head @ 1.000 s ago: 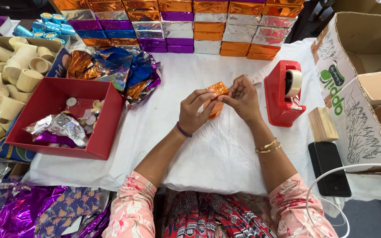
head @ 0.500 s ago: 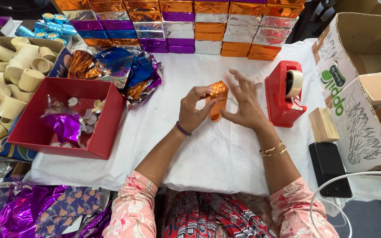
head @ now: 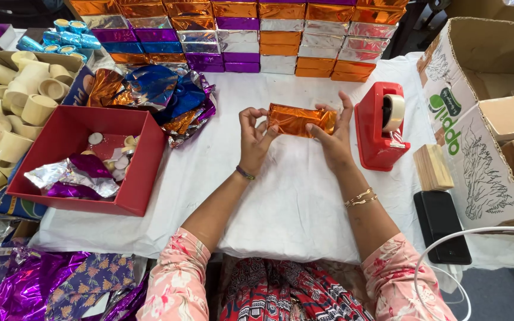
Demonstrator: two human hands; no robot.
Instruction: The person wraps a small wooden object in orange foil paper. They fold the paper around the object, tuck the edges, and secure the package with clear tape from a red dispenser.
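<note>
Hands (head: 295, 134) raised over the table pinch the orange foil-wrapped box (head: 295, 120) between them.

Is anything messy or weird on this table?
Mostly tidy. The crumpled heap of orange, blue and purple foil sheets lies tangled beside the red open box, unlike the neat stacked rows of foil-wrapped boxes behind it. The orange foil-wrapped box between the left hand and right hand looks wrinkled.

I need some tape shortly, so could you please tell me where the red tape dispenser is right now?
In the head view, the red tape dispenser stands on the white table, just right of the right hand and left of the cardboard box.
</note>
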